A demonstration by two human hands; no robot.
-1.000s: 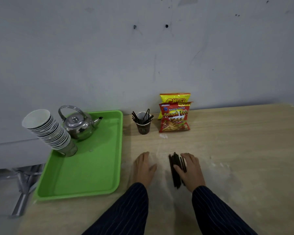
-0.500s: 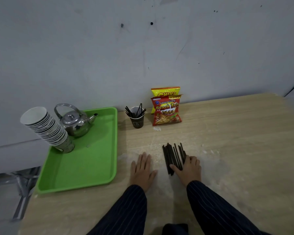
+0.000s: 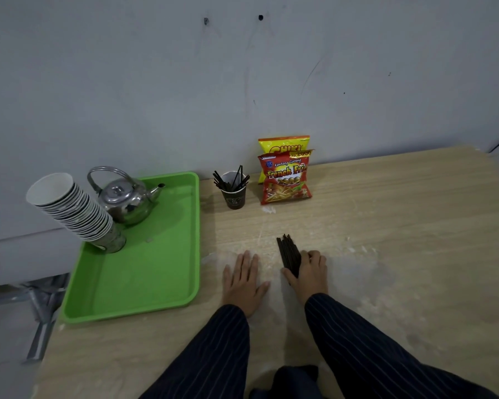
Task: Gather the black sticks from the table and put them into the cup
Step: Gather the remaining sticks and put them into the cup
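A bundle of black sticks lies on the wooden table, pointing away from me. My right hand grips the bundle's near end, thumb on its left side and fingers curled over its right. My left hand rests flat on the table to the left of the sticks, fingers spread, holding nothing. A dark paper cup stands near the wall, beyond the hands, with several black sticks standing in it.
A green tray on the left carries a steel kettle and a leaning stack of paper cups. Two snack bags lean on the wall right of the cup. The table's left edge runs just past the tray.
The spread sticks have been drawn into a tight bundle, and my right hand has closed around its near end. My left hand has stayed flat. The camera has shifted.
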